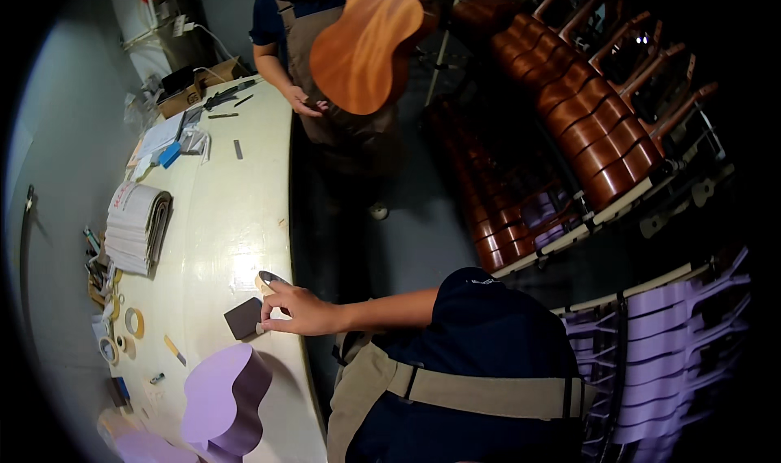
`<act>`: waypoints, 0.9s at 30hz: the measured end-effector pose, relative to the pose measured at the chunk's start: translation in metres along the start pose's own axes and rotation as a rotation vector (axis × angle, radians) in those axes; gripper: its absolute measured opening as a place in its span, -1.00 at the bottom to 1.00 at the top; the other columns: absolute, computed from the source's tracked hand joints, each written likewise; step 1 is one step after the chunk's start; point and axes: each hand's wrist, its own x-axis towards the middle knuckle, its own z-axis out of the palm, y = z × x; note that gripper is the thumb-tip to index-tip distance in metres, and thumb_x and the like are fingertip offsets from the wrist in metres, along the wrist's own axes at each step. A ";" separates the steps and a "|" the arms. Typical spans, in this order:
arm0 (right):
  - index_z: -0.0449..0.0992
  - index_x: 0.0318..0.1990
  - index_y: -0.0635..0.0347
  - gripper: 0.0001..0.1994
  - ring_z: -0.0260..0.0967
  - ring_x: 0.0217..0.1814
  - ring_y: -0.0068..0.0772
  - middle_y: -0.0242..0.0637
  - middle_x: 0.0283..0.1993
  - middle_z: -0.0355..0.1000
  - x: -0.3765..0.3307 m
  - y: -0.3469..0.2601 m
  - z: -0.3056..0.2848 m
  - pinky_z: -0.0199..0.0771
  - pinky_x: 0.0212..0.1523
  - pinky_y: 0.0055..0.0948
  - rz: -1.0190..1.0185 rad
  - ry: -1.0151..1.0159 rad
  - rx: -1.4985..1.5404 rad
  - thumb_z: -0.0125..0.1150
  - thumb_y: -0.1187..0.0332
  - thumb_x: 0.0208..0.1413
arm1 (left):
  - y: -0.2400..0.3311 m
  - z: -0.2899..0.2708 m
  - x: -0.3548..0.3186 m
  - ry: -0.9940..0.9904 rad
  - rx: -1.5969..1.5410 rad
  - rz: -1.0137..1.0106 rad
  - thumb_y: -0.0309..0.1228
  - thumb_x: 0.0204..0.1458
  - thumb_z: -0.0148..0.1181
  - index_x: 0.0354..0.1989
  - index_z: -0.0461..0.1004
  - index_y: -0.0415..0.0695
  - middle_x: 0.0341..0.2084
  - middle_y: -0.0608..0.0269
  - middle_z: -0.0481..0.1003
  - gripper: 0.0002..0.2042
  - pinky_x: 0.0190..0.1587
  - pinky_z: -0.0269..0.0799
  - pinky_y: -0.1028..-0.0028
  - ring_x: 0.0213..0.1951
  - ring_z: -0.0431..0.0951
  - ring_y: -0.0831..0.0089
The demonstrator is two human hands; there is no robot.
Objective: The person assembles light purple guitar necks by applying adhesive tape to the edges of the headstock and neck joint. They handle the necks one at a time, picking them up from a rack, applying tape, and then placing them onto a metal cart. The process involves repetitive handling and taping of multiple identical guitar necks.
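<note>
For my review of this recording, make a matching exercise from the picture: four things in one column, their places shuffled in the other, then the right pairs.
Things
1. Dark block
2. Folded newspapers
3. Glossy brown guitar-shaped body nearest the top edge
4. Row of purple guitar-shaped bodies

Places
A. Lower right of the picture, off the table
B. In front of another person, raised off the table
C. Right beside the right hand
D. Stacked on the table's left side

Pairs: 1-C, 2-D, 3-B, 4-A
</note>
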 end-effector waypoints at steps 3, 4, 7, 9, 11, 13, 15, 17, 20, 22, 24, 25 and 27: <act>0.44 -0.41 0.11 -0.86 0.14 -0.53 -0.59 -0.32 -0.35 0.16 -0.010 0.014 -0.009 0.20 -0.51 -0.56 -0.047 0.142 0.000 0.23 0.28 -0.04 | -0.008 -0.004 0.036 0.146 -0.044 0.100 -0.06 0.14 -0.15 -0.05 0.27 -0.32 -0.51 0.19 0.30 -0.51 -0.45 0.33 0.43 -0.54 0.29 0.44; 0.46 -0.41 0.12 -0.87 0.15 -0.52 -0.61 -0.32 -0.35 0.15 -0.013 0.013 -0.010 0.21 -0.51 -0.59 -0.048 0.156 0.006 0.24 0.31 -0.05 | -0.010 -0.015 0.052 0.206 -0.049 0.124 -0.05 0.14 -0.15 -0.05 0.26 -0.32 -0.52 0.18 0.30 -0.50 -0.46 0.34 0.43 -0.54 0.30 0.43; 0.49 -0.45 0.12 -0.90 0.18 -0.50 -0.58 -0.36 -0.42 0.16 -0.014 0.018 -0.012 0.22 -0.50 -0.58 0.011 0.204 -0.025 0.27 0.35 -0.08 | 0.004 -0.045 0.095 0.375 -0.048 0.147 -0.03 0.14 -0.16 -0.04 0.25 -0.32 -0.54 0.17 0.30 -0.48 -0.46 0.35 0.41 -0.55 0.30 0.42; 0.49 -0.44 0.16 -0.92 0.17 -0.43 -0.59 -0.39 -0.41 0.19 -0.027 0.029 -0.019 0.20 -0.49 -0.61 -0.038 0.301 -0.061 0.26 0.40 -0.07 | 0.005 -0.039 0.099 0.392 0.042 0.067 -0.04 0.16 -0.22 -0.10 0.26 -0.35 -0.54 0.13 0.33 -0.50 -0.50 0.40 0.38 -0.57 0.35 0.37; 0.46 -0.46 0.21 -0.91 0.13 -0.40 -0.64 -0.43 -0.39 0.18 -0.028 0.038 -0.012 0.16 -0.41 -0.66 -0.008 0.233 0.028 0.23 0.42 -0.04 | 0.022 -0.058 0.100 0.473 0.038 -0.068 -0.03 0.17 -0.25 -0.12 0.25 -0.36 -0.54 0.13 0.33 -0.49 -0.53 0.41 0.41 -0.58 0.38 0.37; 0.48 -0.44 0.19 -0.92 0.06 -0.52 -0.71 -0.45 -0.41 0.13 -0.027 0.039 -0.003 0.09 -0.55 -0.68 0.003 0.199 0.058 0.24 0.41 -0.03 | 0.012 -0.077 0.092 0.498 0.042 -0.105 -0.01 0.16 -0.25 -0.11 0.24 -0.34 -0.53 0.17 0.29 -0.49 -0.51 0.43 0.39 -0.57 0.36 0.36; 0.46 -0.44 0.23 -0.93 0.05 -0.51 -0.73 -0.47 -0.38 0.12 -0.024 0.040 0.008 0.09 -0.50 -0.71 -0.010 0.083 0.103 0.20 0.45 0.00 | 0.017 -0.097 0.080 0.560 0.005 -0.160 -0.01 0.16 -0.26 -0.08 0.21 -0.30 -0.53 0.19 0.26 -0.50 -0.50 0.44 0.39 -0.58 0.35 0.35; 0.46 -0.40 0.25 -0.94 0.08 -0.44 -0.73 -0.45 -0.32 0.14 -0.021 0.035 0.021 0.12 -0.44 -0.69 -0.090 -0.019 0.121 0.17 0.46 0.02 | 0.021 -0.115 0.067 0.606 -0.052 -0.261 0.05 0.12 -0.19 -0.12 0.22 -0.26 -0.58 0.26 0.25 -0.48 -0.58 0.35 0.53 -0.66 0.31 0.47; 0.45 -0.40 0.23 -0.95 0.06 -0.45 -0.70 -0.44 -0.31 0.16 -0.012 0.017 0.043 0.13 -0.43 -0.68 -0.078 -0.166 0.209 0.16 0.46 0.02 | 0.024 -0.140 0.054 0.682 -0.101 -0.318 0.03 0.14 -0.22 -0.10 0.20 -0.20 -0.57 0.27 0.23 -0.52 -0.59 0.38 0.52 -0.66 0.34 0.45; 0.44 -0.40 0.22 -0.97 0.04 -0.46 -0.67 -0.41 -0.29 0.19 -0.005 0.004 0.054 0.13 -0.43 -0.66 -0.121 -0.250 0.156 0.16 0.49 -0.01 | 0.025 -0.151 0.050 0.732 -0.055 -0.332 0.01 0.16 -0.26 -0.10 0.19 -0.20 -0.54 0.26 0.21 -0.54 -0.58 0.40 0.50 -0.65 0.35 0.43; 0.44 -0.40 0.23 -0.96 0.04 -0.46 -0.66 -0.39 -0.28 0.20 0.000 -0.008 0.069 0.14 -0.43 -0.66 -0.183 -0.326 0.149 0.17 0.50 -0.03 | 0.027 -0.156 0.044 0.807 -0.040 -0.356 0.01 0.16 -0.26 -0.08 0.17 -0.20 -0.52 0.24 0.21 -0.53 -0.57 0.40 0.48 -0.64 0.34 0.43; 0.44 -0.40 0.24 -0.95 0.04 -0.46 -0.65 -0.38 -0.27 0.21 0.003 -0.016 0.075 0.14 -0.43 -0.66 -0.214 -0.356 0.142 0.17 0.50 -0.04 | 0.025 -0.160 0.042 0.824 -0.034 -0.362 0.02 0.16 -0.27 -0.07 0.17 -0.20 -0.51 0.23 0.20 -0.53 -0.56 0.40 0.47 -0.63 0.34 0.43; 0.45 -0.42 0.23 -0.93 0.11 -0.44 -0.56 -0.34 -0.26 0.23 0.007 -0.028 0.087 0.18 -0.43 -0.61 -0.307 -0.415 0.072 0.21 0.47 -0.06 | 0.018 -0.169 0.039 0.867 -0.029 -0.378 0.03 0.15 -0.26 -0.04 0.14 -0.22 -0.46 0.21 0.19 -0.50 -0.53 0.39 0.45 -0.61 0.33 0.41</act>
